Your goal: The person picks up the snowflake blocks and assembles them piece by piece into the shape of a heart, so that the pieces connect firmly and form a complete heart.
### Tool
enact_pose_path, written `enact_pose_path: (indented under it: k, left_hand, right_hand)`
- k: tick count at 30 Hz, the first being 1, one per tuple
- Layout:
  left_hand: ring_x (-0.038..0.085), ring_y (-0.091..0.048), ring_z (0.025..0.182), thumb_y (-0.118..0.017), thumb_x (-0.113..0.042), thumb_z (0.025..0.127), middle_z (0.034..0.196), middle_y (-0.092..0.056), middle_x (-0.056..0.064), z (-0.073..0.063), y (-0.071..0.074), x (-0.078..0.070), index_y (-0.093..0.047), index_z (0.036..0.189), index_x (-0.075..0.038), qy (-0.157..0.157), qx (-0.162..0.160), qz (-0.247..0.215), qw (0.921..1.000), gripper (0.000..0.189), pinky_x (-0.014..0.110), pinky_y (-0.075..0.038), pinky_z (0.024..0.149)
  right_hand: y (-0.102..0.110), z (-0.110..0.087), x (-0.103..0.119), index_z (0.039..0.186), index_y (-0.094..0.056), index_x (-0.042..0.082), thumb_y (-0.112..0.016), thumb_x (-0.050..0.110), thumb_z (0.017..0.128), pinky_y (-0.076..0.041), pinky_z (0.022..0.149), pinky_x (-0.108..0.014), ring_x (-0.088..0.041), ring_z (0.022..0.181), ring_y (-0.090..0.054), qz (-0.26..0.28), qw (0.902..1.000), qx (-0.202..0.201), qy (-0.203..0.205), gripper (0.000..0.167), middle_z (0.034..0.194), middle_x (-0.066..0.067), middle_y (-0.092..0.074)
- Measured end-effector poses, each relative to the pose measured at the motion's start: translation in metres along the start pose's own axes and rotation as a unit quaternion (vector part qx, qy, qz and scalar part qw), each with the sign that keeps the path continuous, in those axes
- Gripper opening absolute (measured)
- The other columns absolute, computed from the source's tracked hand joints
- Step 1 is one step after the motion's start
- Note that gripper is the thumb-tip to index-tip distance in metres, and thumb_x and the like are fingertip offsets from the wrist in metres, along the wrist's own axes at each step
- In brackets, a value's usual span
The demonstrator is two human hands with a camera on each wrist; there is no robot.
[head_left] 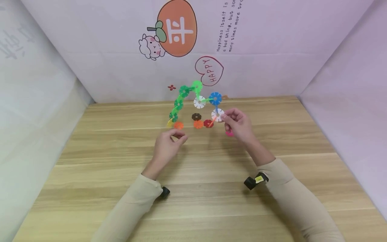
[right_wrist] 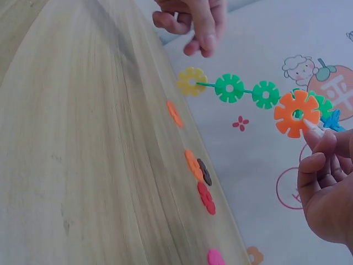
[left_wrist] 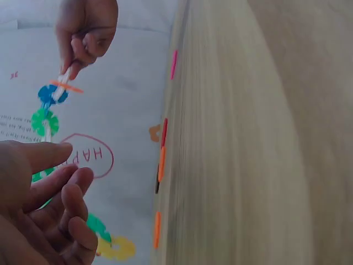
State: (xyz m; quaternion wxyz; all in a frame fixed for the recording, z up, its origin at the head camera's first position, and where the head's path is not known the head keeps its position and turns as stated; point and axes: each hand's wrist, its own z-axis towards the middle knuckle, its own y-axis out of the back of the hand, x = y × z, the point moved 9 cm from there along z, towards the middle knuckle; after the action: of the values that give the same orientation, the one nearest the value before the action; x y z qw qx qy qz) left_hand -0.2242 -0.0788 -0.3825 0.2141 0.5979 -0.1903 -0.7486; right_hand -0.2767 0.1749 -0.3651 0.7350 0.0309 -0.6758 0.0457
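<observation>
My right hand (head_left: 240,126) pinches a white notched disc (head_left: 218,115) between thumb and fingertips. This disc belongs to a chain of slotted plastic discs held up off the table. An orange disc (right_wrist: 298,114) is slotted onto the white one. From there the chain runs through a blue disc (head_left: 215,98), another white disc (head_left: 199,102) and several green discs (head_left: 184,91), bending down to a yellow disc (right_wrist: 192,81) at its far end. My left hand (head_left: 167,144) holds nothing; its fingers are loosely bent, close to the chain's yellow end.
Loose discs lie flat on the wooden table: an orange one (head_left: 179,125), a second orange one (head_left: 198,124), a dark brown one (head_left: 196,116), a red one (head_left: 207,123) and a pink one (head_left: 229,133). A printed white backdrop (head_left: 257,74) stands behind the table's far edge.
</observation>
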Motion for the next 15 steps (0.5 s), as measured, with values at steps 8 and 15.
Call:
enact_pose_path:
  k: [8,15]
  left_hand:
    - [0.019,-0.059,0.074,-0.076,-0.024,0.092,0.091,-0.070,0.000,0.008,0.020,0.028,-0.077,0.097,-0.013,0.051,0.028,-0.007,0.9983,0.012,0.034,-0.049,0.059]
    - [0.024,-0.063,0.083,-0.074,-0.023,0.093,0.097,-0.070,0.008,0.028,0.032,0.053,-0.074,0.103,-0.006,0.097,0.072,0.032,0.9921,0.019,0.035,-0.052,0.067]
  right_hand:
    - [0.021,0.003,-0.006,0.092,-0.064,0.013,-0.058,0.000,0.101,-0.043,0.050,-0.019,-0.010,0.057,-0.049,0.018,0.9996,-0.019,0.013,0.016,0.080,-0.005,-0.066]
    - [0.042,0.001,-0.010,0.094,-0.064,0.009,-0.060,0.001,0.100,-0.044,0.050,-0.018,-0.009,0.056,-0.050,0.045,0.9986,-0.024,0.013,0.011,0.081,-0.003,-0.068]
